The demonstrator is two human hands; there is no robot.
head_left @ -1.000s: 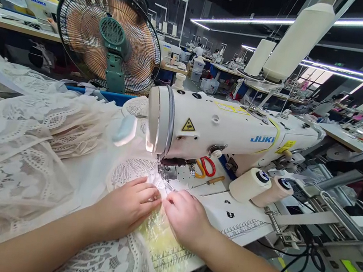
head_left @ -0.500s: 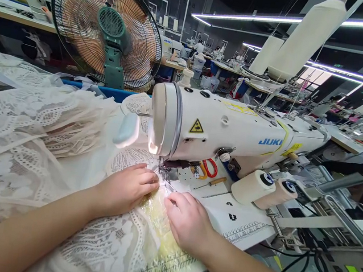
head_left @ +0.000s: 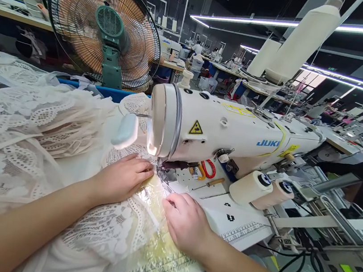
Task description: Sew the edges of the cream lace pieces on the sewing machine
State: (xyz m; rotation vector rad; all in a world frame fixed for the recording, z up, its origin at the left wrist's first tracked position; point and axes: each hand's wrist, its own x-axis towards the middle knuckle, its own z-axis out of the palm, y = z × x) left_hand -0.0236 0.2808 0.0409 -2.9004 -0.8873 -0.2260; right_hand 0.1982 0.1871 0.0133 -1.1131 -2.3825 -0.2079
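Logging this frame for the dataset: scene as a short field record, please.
Machine: white JUKI sewing machine
Left hand: palm down on white lace fabric, near the needle end
Right hand: fingers curled, also near the needle end; grip unclear
Under machine arm: red loop handle
Right of hands: two thread cones on the table
Background: green-hubbed fan, more sewing stations

Left hand (head_left: 123, 179), right hand (head_left: 188, 222) and both forearms (head_left: 51, 217) are bare.
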